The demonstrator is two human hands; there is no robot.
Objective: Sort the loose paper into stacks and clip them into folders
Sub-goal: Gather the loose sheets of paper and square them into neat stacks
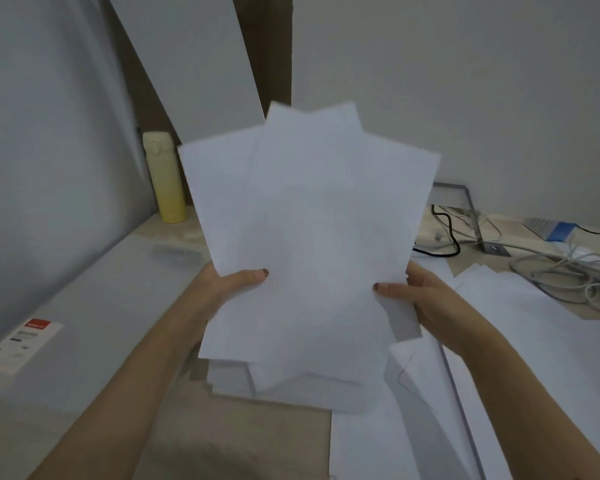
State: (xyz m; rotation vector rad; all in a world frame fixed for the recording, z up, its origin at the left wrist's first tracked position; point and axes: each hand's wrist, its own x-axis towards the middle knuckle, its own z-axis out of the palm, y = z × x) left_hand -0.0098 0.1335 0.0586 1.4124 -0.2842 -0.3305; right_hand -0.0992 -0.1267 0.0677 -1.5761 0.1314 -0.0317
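A fanned, uneven bunch of white sheets [309,230] is held upright above the desk. My left hand [232,282] grips its lower left edge, thumb on the front. At the lower right edge my right hand [416,292] grips it the same way. More loose white paper [291,382] lies on the desk beneath the bunch. Other sheets [534,323] spread out to the right. A clear plastic folder [430,375] with a thin spine bar lies partly over those sheets at the right.
A pale grey folder [94,323] with a red-and-white label [21,344] lies flat at the left. A yellow bottle [165,178] stands at the back left. Grey and black cables [568,268] and a metal stand [471,209] crowd the back right.
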